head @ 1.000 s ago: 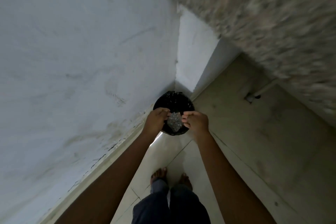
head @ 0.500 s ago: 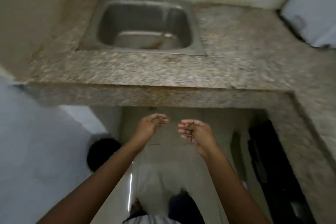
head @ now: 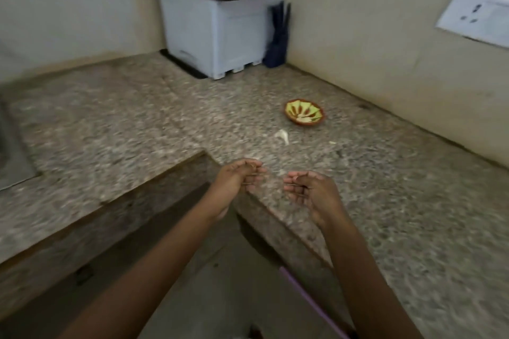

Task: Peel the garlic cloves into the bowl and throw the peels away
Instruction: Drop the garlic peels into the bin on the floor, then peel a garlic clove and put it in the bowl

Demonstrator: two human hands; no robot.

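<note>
Steel rim of a sink point(head: 11, 151) shows far to the left of the small round green-and-brown patterned bowl point(head: 304, 112), set into the speckled grey-brown granite table point(head: 124, 124) that the bowl stands on. A white plastic box point(head: 214, 33) topped by a dark tray sits in the wall corner, behind and left of the bowl, with a dark blue object point(head: 278, 36) touching the box's right side. The left hand point(head: 234, 184) hangs over the table's inner corner, nearer the camera than the bowl and to its left, fingers loosely curled and grasping nothing. A white curved garlic piece point(head: 282, 136), clove or peel I cannot tell, lies on the table just in front of the bowl, slightly left. Blur hides what the bowl contains. The right hand point(head: 311, 192) hovers well in front of the bowl, likewise released, fingers relaxed and palm turned toward the other hand. A white wall socket point(head: 476, 16) sits high, far right of the bowl
</note>
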